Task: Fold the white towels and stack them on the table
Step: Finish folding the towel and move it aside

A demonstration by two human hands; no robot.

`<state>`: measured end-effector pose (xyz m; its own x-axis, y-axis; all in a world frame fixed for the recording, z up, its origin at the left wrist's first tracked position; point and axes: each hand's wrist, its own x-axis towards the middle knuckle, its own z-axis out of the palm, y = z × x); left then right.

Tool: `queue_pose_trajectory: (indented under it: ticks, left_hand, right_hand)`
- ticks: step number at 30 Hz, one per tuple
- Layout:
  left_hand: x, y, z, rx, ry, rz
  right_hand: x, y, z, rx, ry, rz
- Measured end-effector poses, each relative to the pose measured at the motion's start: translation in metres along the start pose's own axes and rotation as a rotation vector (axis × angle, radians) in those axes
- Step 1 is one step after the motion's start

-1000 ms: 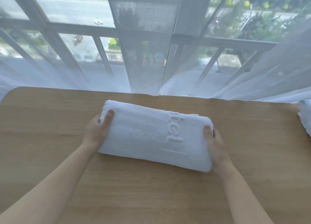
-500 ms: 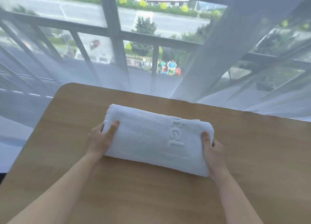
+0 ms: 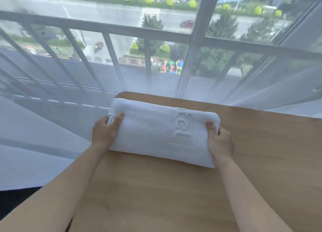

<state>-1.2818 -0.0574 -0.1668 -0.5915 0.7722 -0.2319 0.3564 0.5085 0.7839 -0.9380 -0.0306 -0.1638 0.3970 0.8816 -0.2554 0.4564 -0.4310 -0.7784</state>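
— What does the head view give you?

— I see one folded white towel (image 3: pixel 162 132) lying on the wooden table (image 3: pixel 174 197), close to the table's far left corner, its long side running left to right. Raised lettering shows on its top face, toward the right end. My left hand (image 3: pixel 104 132) grips the left end — thumb curled over the top, the other fingers hidden under or behind the cloth. My right hand (image 3: pixel 219 143) grips the right end the same way, thumb on top, the rest tucked out of sight round the edge.

— So which step are we in?

— I judge the folding of this towel done; it reads as a thick, tidy bundle. What is in hand looks like placing it. I cannot tell whether it rests on the wood or is lifted a little.

— Is there a stack to add it to?

— None shows in this view. Beyond the table there is only a sheer curtain (image 3: pixel 43 136) and a railed window (image 3: pixel 191 40).

— And the next move?

— I would seat it flat, well inside the table's edge since the corner is near, then let both hands go evenly so the layers do not spring open.
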Motion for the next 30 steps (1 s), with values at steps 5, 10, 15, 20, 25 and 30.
queue_pose_trajectory:
  ticks: [5, 10, 15, 20, 25, 30]
  left_hand:
    - [0.035, 0.006, 0.002, -0.083, 0.003, 0.032]
    - [0.064, 0.014, 0.002, -0.090, -0.001, 0.043]
    - [0.080, 0.015, 0.005, -0.126, -0.034, 0.017]
    - [0.074, 0.014, 0.005, -0.104, -0.049, 0.009]
    - [0.071, 0.016, 0.009, -0.118, -0.063, -0.010]
    - [0.066, 0.027, 0.004, -0.035, -0.098, 0.028]
  right_hand:
    - [0.027, -0.022, 0.021, -0.012, 0.022, -0.010]
    - [0.046, -0.040, 0.040, -0.003, 0.010, -0.008]
    - [0.053, -0.045, 0.044, 0.000, 0.019, 0.006]
    - [0.051, -0.046, 0.038, 0.012, -0.020, 0.031]
    - [0.054, -0.047, 0.031, 0.000, 0.009, 0.025]
    - [0.039, -0.061, 0.028, -0.112, 0.033, -0.051]
